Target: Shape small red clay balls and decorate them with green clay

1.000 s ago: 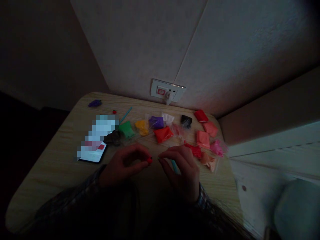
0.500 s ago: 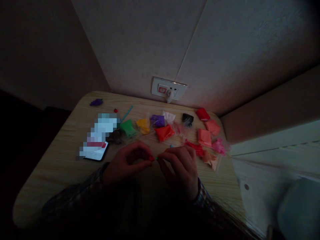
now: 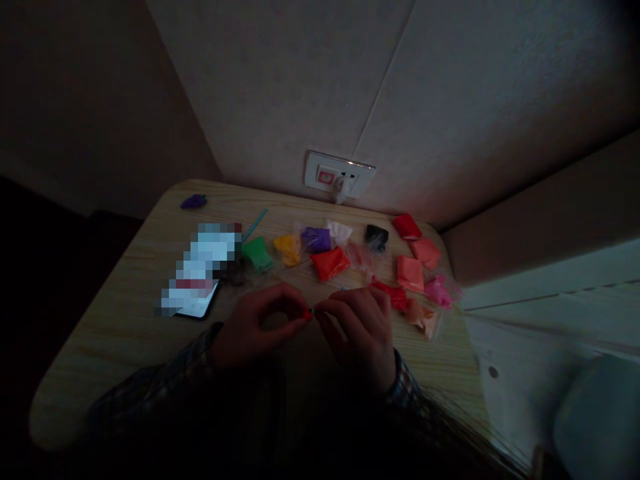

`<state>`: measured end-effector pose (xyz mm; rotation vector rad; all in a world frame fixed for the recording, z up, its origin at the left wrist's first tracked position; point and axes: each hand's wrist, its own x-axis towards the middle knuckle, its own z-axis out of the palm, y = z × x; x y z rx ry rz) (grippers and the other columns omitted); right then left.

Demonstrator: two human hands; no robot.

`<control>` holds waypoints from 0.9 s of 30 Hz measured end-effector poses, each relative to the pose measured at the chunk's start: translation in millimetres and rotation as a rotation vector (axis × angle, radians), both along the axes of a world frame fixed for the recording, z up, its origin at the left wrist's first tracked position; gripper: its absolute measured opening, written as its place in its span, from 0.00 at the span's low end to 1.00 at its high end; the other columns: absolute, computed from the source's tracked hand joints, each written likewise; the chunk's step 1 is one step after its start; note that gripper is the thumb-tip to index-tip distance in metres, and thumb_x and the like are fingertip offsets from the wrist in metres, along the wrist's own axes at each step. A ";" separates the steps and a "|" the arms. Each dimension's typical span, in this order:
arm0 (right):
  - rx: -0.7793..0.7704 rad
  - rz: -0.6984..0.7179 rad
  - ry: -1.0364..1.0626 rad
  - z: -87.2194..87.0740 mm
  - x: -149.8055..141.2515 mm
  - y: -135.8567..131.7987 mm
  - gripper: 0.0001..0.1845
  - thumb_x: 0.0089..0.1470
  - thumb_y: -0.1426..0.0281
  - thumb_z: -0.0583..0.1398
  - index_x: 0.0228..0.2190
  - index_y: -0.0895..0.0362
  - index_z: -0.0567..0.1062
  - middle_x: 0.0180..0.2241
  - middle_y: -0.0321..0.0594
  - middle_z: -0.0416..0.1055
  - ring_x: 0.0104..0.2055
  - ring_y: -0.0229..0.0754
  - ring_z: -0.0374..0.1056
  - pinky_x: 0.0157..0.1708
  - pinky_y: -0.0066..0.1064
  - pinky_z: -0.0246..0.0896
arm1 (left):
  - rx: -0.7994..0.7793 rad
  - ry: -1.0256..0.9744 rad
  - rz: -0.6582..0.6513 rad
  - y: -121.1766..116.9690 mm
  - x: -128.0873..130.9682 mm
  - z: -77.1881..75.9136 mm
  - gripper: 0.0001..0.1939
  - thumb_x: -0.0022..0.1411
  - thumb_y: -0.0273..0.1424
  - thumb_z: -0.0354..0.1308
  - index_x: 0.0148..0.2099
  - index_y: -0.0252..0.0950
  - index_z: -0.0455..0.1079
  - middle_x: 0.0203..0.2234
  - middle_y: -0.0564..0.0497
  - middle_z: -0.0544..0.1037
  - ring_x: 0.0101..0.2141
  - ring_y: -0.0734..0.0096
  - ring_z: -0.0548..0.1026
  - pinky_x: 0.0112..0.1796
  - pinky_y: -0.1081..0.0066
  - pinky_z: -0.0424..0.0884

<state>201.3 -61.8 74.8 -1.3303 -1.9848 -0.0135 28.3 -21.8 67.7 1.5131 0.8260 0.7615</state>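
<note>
In dim light, my left hand [image 3: 257,325] pinches a small red clay ball [image 3: 306,315] between thumb and fingertips above the wooden table [image 3: 115,333]. My right hand [image 3: 361,333] is curled close against it, its fingertips touching the ball's right side with a thin teal tool [image 3: 314,311] barely showing between them. Both hands hover near the table's middle, just in front of a row of clay packets.
Several small bags of coloured clay lie behind the hands: green [image 3: 257,253], yellow [image 3: 288,248], purple [image 3: 317,239], orange-red [image 3: 329,263], black [image 3: 375,236], red [image 3: 406,227], pink [image 3: 440,291]. A phone [image 3: 200,273] lies at left, a teal stick [image 3: 255,224] and a purple clay piece [image 3: 193,201] behind it. A wall socket [image 3: 338,179] sits above the table.
My right hand has moved left until its fingertips and tool meet the red ball in my left hand. The view has shifted slightly.
</note>
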 end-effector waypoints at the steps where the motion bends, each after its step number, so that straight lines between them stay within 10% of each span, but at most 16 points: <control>1: 0.000 -0.001 -0.003 -0.2 0.2 0.2 0.03 0.54 0.74 0.60 0.29 0.56 0.70 0.26 0.34 0.72 0.30 0.37 0.65 0.40 0.35 0.52 | 0.007 0.008 -0.004 0.0 0.1 -0.2 0.04 0.55 0.25 0.59 0.36 0.33 0.69 0.29 0.52 0.75 0.30 0.74 0.74 0.34 0.74 0.72; 27: 0.005 -0.005 -0.032 0.2 0.2 -0.1 0.03 0.55 0.75 0.60 0.29 0.56 0.71 0.26 0.35 0.72 0.30 0.38 0.64 0.40 0.35 0.51 | 0.042 0.048 -0.015 0.4 -1.9 -3.4 0.04 0.56 0.26 0.60 0.36 0.34 0.69 0.29 0.53 0.76 0.30 0.74 0.74 0.34 0.75 0.72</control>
